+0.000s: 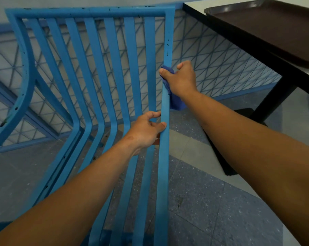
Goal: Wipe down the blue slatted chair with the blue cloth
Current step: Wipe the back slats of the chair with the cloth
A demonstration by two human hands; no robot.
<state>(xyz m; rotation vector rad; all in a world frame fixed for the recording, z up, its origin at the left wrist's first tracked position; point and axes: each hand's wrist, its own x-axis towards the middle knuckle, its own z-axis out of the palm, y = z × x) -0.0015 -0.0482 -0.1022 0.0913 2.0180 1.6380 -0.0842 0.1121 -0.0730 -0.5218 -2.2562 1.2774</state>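
On the chair's [96, 71] right edge rail, the right hand [181, 79] wraps the cloth [176, 102] around it mid-wipe, the left hand's [146, 130] fingers pinching the rail below; next, likely slide the cloth along.

A blue slatted chair [96, 68] is filling the left and centre of the view, its vertical slats curving down toward the seat. A person's right hand [182, 80] is gripping a dark blue cloth [176, 102] against the chair's right-hand frame bar, thumb wrapping across the bar's front. Lower on the same bar, the left hand [146, 130] is holding it, thumb pressing its front, fingers [154, 114] curling behind. At upper right, a dark brown tray [274, 29] is lying on a black-edged table [239, 38]. A blue lattice fence [212, 63] is standing behind the chair, above a speckled tile floor [203, 201].
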